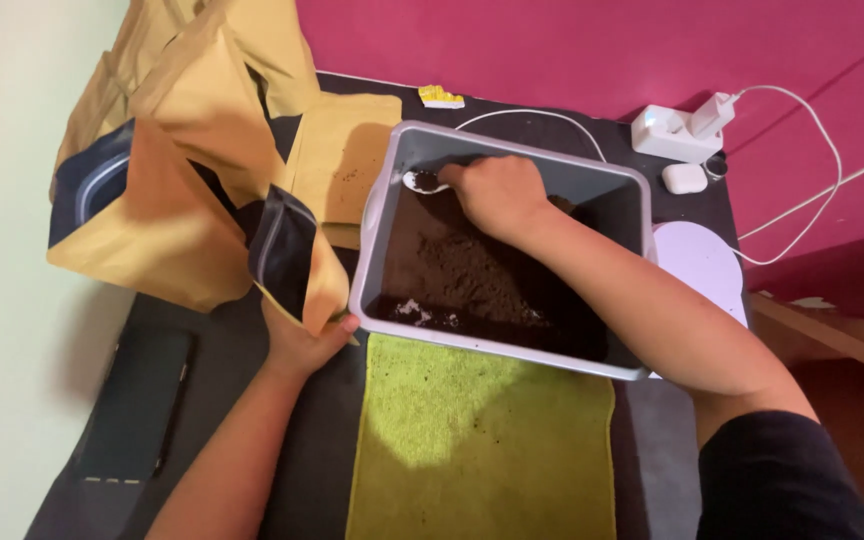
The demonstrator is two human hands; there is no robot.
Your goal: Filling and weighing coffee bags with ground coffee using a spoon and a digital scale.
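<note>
A grey plastic tub (384, 215) of dark brown powder (462, 270) stands on a dark table. My right hand (497, 195) is inside the tub at its far left corner, gripping a small white scoop (422, 181) that carries some powder. My left hand (302, 340) pinches the lower edge of a yellow paper pouch (297, 255) with a dark lining, held open just left of the tub. A few white flecks lie in the powder near the front wall.
A green-yellow towel (482, 440) lies in front of the tub. More yellow bags (182, 150) stack up at the left. A dark phone (137, 405) rests at the front left. A white charger (677, 130), cables, a small white case (685, 178) and a white lid (702, 265) sit right.
</note>
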